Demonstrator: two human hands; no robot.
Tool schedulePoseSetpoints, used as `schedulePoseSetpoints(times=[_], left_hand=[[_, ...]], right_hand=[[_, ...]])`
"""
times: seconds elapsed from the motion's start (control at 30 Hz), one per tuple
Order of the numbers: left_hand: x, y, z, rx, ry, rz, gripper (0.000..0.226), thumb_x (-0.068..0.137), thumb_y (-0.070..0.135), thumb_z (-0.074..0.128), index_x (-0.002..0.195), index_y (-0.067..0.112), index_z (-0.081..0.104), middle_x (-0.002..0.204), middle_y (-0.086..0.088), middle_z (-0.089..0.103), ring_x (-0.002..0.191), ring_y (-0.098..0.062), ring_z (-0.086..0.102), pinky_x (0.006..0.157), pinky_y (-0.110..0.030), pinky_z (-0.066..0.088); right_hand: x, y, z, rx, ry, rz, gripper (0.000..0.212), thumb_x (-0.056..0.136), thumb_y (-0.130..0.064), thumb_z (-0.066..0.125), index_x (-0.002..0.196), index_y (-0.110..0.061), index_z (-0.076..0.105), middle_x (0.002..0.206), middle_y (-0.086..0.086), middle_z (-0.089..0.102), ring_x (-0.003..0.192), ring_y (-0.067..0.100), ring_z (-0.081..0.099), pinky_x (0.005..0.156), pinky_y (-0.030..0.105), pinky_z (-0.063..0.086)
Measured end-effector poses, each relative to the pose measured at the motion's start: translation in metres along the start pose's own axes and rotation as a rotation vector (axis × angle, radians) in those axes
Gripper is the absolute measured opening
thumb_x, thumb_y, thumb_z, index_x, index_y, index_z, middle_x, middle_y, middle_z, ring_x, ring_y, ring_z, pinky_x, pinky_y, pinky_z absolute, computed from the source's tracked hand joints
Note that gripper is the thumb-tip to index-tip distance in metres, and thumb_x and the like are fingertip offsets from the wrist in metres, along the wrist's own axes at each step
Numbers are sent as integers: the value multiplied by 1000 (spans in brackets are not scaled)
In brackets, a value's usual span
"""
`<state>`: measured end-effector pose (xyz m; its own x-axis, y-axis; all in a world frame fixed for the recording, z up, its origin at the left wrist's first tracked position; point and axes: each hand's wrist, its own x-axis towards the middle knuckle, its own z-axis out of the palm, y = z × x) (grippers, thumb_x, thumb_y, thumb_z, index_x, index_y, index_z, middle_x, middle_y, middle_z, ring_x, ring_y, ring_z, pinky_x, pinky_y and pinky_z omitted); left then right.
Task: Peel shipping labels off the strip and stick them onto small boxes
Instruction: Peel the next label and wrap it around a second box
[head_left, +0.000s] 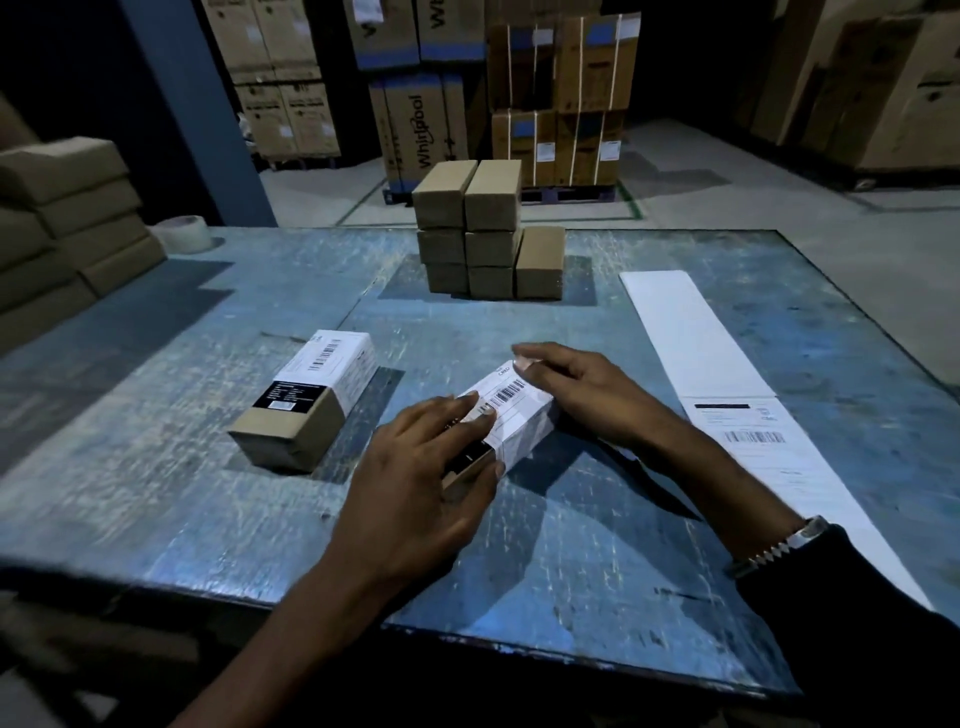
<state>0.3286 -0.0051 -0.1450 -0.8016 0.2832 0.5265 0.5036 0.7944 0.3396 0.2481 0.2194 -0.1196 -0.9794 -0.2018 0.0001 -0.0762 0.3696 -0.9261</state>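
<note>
A person works at a scuffed blue desk (156, 467) in a dim warehouse. Near the middle of the desk lies a small box (511, 421), angled from near-left to far-right, with a white shipping label (506, 397) wrapped over its top and right side; the barcode faces up.

The left hand (426, 467) lies over the near end of this box, its fingers laid fairly straight across the label and its thumb down against the right side. The right hand (576, 389) reaches in from the right, fingers extended and close together, pressing flat on the far end of the box and the label's far edge. Neither hand is curled around anything; both press on the box. A metal watch band (779, 545) shows at the right wrist above a dark sleeve (857, 623).

To the left, just apart from this box, sits a second small box (306, 405) already carrying a white label on its far half and a black printed panel on top.

On the right side of the desk the label strip (727, 395) runs from far to near; its far part is blank white backing, and a printed label with a barcode sits on it level with the hands.

At the far middle stands a stack of plain brown boxes (483, 234). More brown cartons (67, 218) are piled at the far left, with a roll of clear tape (184, 234) beside them. Large cartons (561, 88) stand on the floor beyond.
</note>
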Motion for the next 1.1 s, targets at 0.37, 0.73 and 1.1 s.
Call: schedulePoseSetpoints(times=[0.37, 0.73, 1.1], left_hand=[[41, -34, -4, 144, 40, -116, 45, 96, 11, 74, 134, 35, 74, 108, 4, 59, 102, -24, 60, 77, -42, 54], [35, -41, 0, -82, -16, -181, 42, 101, 19, 63, 142, 30, 67, 159, 7, 43, 137, -6, 45, 103, -29, 46], [25, -37, -20, -18, -120, 210, 34, 91, 50, 78, 107, 21, 76, 154, 5, 60, 154, -12, 40, 125, -48, 33]], right_hand=[[-8, -9, -20, -132, 5, 55, 31, 98, -45, 75, 87, -17, 74, 84, 3, 80, 69, 13, 68, 55, 23, 47], [-10, -10, -3, -17, -198, 68, 53, 83, -45, 89, 128, -29, 67, 111, -4, 79, 86, 11, 72, 70, 26, 57], [-10, -7, -55, 17, -353, -25, 53, 82, 5, 85, 130, -17, 76, 119, 2, 82, 113, 20, 77, 96, 31, 62]])
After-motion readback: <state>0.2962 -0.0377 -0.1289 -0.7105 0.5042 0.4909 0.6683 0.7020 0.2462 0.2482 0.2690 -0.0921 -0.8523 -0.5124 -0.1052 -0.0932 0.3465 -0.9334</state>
